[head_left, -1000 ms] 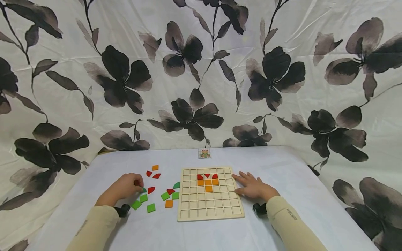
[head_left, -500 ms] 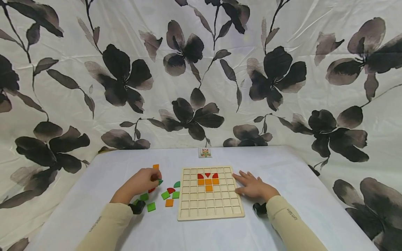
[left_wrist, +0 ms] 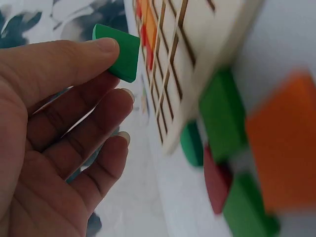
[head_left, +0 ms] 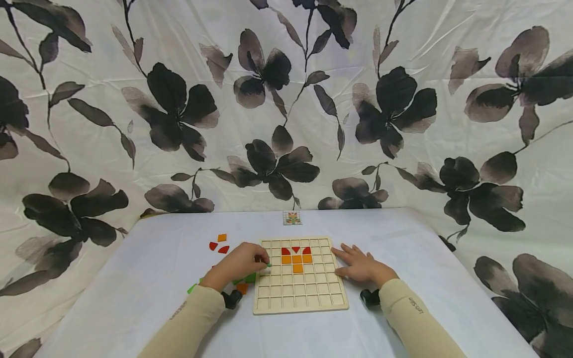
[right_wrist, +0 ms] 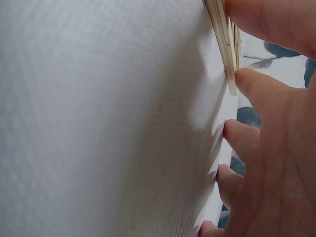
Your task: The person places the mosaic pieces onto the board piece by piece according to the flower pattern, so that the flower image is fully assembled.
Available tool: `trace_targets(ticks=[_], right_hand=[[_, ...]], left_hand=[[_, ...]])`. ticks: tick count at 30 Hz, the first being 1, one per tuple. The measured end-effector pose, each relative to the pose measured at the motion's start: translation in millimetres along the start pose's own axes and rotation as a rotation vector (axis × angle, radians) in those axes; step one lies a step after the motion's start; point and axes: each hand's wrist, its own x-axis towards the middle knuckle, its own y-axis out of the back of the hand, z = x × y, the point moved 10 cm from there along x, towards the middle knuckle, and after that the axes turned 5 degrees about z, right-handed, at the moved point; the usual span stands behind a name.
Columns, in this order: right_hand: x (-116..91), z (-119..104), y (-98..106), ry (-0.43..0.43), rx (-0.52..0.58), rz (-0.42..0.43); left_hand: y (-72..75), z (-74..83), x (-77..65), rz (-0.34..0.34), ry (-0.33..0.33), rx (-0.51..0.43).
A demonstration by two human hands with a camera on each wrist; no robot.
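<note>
Between thumb and index finger, my left hand (head_left: 239, 263) pinches a green quarter-circle tile (left_wrist: 127, 55). The other fingers of that hand are loosely bent below it in the left wrist view. In the head view the tile is over the left edge of a wooden grid board (head_left: 270, 301). On the board, a row of red pieces (head_left: 306, 251) sits above a row of orange squares (head_left: 297, 259), with one more orange square (head_left: 297, 268) underneath. My right hand (head_left: 364, 267) lies with spread fingers at the board's right edge, thumb and index fingertip touching the frame.
Left of the board lie loose tiles, among them an orange square (head_left: 222, 237) and red pieces (head_left: 223, 249). Green squares (left_wrist: 223, 118) and another orange square (left_wrist: 286, 143) lie under my left forearm. A small pattern card (head_left: 292, 218) is at the table's back edge, before a flowered cloth.
My left hand has carried the green quarter-circle tile rightward from the loose pieces to the board's left edge. My right hand has stayed at the board's right side.
</note>
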Motion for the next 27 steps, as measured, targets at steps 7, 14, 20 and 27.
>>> trace_targets(ticks=[7, 14, 20, 27], right_hand=[[-0.1, -0.2, 0.4, -0.003, 0.003, -0.001], [-1.2, -0.6, 0.3, -0.002, 0.016, 0.002], [-1.1, 0.1, 0.4, 0.002, 0.008, 0.006], [-1.3, -0.6, 0.3, -0.001, 0.014, 0.003]], left_hand=[[-22.0, 20.1, 13.0, -0.029, -0.072, -0.001], [-35.5, 33.3, 20.8, -0.024, -0.145, 0.055], [-41.3, 37.9, 25.5, -0.019, -0.173, 0.104], [-45.7, 43.7, 31.9, -0.017, -0.207, 0.195]])
